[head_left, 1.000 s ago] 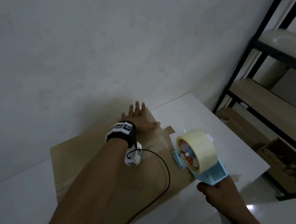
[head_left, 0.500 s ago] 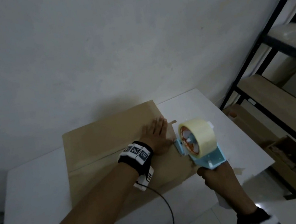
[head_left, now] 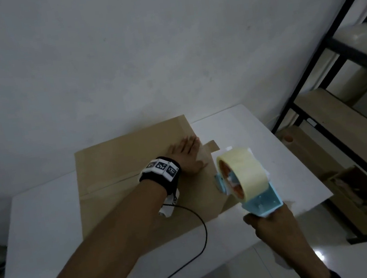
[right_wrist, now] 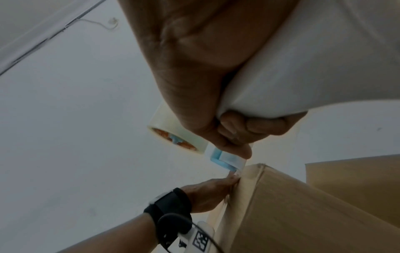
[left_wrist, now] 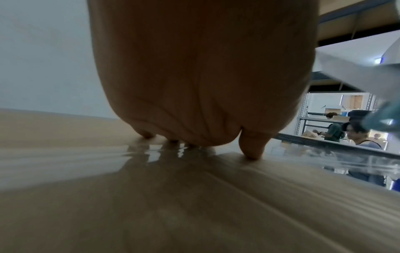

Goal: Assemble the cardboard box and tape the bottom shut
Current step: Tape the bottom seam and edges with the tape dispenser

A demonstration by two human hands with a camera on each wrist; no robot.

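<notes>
A brown cardboard box lies on the white table with its flaps closed on top. Clear tape shines along the seam. My left hand presses flat on the box top near its right edge, fingers straight on the tape. My right hand grips the handle of a blue tape dispenser with a pale roll, held at the box's right edge just right of the left hand. In the right wrist view the dispenser's front end meets the box corner beside the left hand.
A black metal rack with wooden shelves stands right of the table, cardboard pieces below it. A grey wall runs behind the table. A black cable trails from my left wrist across the table. People stand far off in the left wrist view.
My left hand has come from the box's far edge to the right edge beside the dispenser. The dispenser has tipped up at the box's right edge.
</notes>
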